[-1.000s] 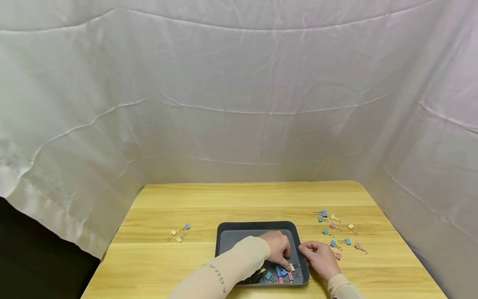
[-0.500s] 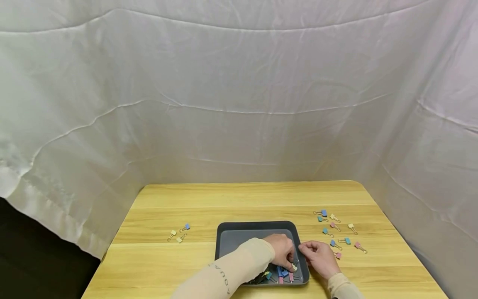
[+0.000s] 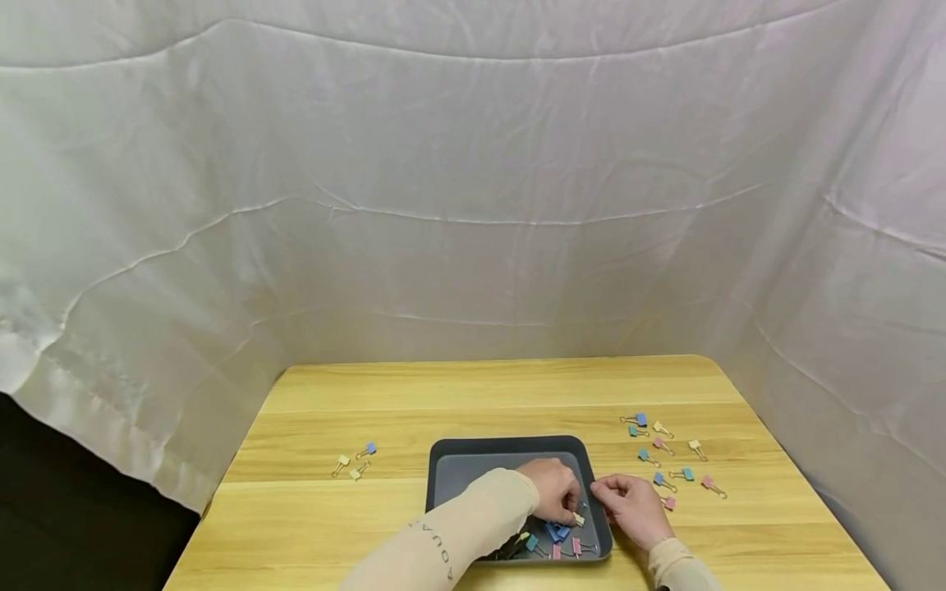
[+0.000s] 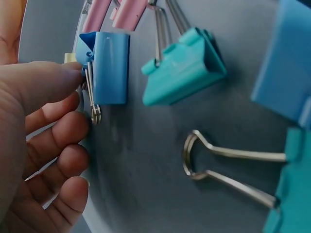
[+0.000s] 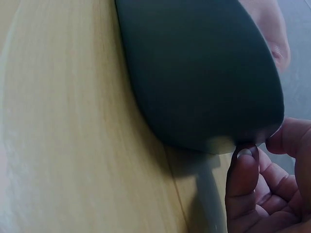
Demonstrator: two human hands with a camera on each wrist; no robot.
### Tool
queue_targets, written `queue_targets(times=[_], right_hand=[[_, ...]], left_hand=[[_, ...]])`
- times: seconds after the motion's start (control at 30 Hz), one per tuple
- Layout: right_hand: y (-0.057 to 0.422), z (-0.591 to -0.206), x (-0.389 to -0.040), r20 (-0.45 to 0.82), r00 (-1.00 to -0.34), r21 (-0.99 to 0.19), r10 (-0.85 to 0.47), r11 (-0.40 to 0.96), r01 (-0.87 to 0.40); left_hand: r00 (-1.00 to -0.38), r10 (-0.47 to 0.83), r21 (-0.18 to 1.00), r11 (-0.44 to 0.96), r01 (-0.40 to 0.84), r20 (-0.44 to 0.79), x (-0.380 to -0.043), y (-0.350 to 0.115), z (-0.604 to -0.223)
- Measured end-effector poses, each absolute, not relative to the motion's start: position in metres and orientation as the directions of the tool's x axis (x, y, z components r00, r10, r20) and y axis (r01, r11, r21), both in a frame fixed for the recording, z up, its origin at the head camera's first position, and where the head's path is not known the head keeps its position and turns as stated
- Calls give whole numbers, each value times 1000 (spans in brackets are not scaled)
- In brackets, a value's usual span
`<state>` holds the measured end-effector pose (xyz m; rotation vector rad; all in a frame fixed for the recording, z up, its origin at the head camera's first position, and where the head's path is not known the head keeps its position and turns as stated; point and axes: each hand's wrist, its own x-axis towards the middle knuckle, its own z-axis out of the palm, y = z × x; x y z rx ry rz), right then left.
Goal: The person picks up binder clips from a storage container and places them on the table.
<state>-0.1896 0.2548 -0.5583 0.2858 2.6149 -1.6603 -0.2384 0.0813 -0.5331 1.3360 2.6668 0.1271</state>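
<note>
A yellow clip point(image 3: 579, 519) was pinched at the fingertips of the left hand point(image 3: 553, 487), inside the lower right part of a dark tray point(image 3: 510, 446) at the bottom centre of the head view. Most of this clip was hidden by the thumb in the left wrist view. There, two blue clips point(image 4: 111, 68), two teal clips point(image 4: 187, 68) and two pink clips point(image 4: 129, 13) were counted on the tray floor. A second yellow-topped clip point(image 3: 524, 538) was seen in the head view, near the left sleeve point(image 3: 443, 538); the tray's lower left was covered by that sleeve, so a full count could not be made. The tray's right edge was gripped between thumb and finger by the right hand point(image 3: 637, 509).

Ten clips point(image 3: 687, 475) were scattered to the right of the tray: three teal, three pink, two blue, two yellow. Three clips point(image 3: 358, 474) were grouped to the left: two yellow, one blue. All thirteen were borne by a wood-grained surface point(image 3: 473, 398), which was enclosed behind and at the sides by pale fabric point(image 3: 473, 180).
</note>
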Motion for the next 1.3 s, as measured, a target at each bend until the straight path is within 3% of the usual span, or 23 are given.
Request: queue_targets(times=[0.2, 0.63, 0.9, 1.3], right_hand=[[255, -558, -189, -132, -981, -895, 142, 409, 180], [254, -559, -190, -126, -980, -889, 153, 420, 180], [255, -558, -189, -132, -979, -890, 153, 417, 185], [255, -559, -188, -126, -981, -886, 151, 427, 179]], left_hand=[[-599, 799, 156, 600, 785, -57, -242, 73, -534], [-731, 683, 302, 695, 653, 9, -259, 32, -531], [-784, 619, 411, 703, 580, 49, -266, 0, -520], [-867, 454, 447, 744, 497, 207, -284, -73, -500]])
